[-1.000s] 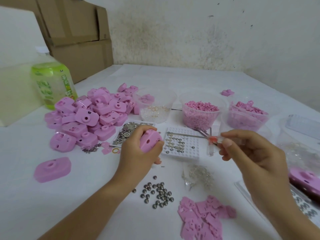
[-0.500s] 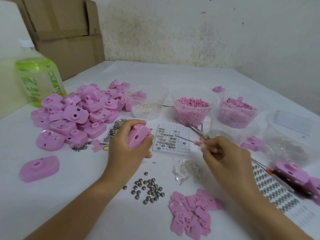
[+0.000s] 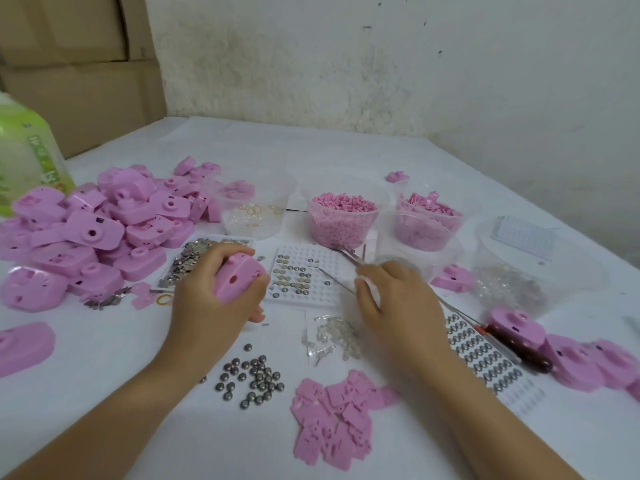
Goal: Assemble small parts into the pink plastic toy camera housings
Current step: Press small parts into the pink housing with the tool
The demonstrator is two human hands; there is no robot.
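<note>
Head view looks down on a white desk (image 3: 104, 393) laid out as a work station. The left hand (image 3: 207, 303) is wrapped round one pink camera housing (image 3: 237, 278), held just beside the white tray (image 3: 311, 292) with its round hole turned up toward the person. That tilt probably exposes the spot where the next piece goes. The right hand (image 3: 398, 306) pinches metal tweezers (image 3: 348, 254), which point away over the tray, whose pockets hold small metal discs (image 3: 291, 275). Tweezers make sense here, since those discs look too small for bare fingers. Whether the tips carry anything I cannot tell.

Supplies sit in an arc within reach. The pile of housings (image 3: 104, 230) lies to the left and the tubs of pink bits (image 3: 343, 220) stand behind the tray. Steel balls (image 3: 256, 375), clear bits (image 3: 332, 334) and flat pink plates (image 3: 332, 417) lie close to the person. A few more housings (image 3: 571, 362) lie on the right, near a screwdriver (image 3: 516, 344). They seem kept apart from the pile, perhaps as worked ones. Judging by the size of the pile, much of the job remains.
</note>
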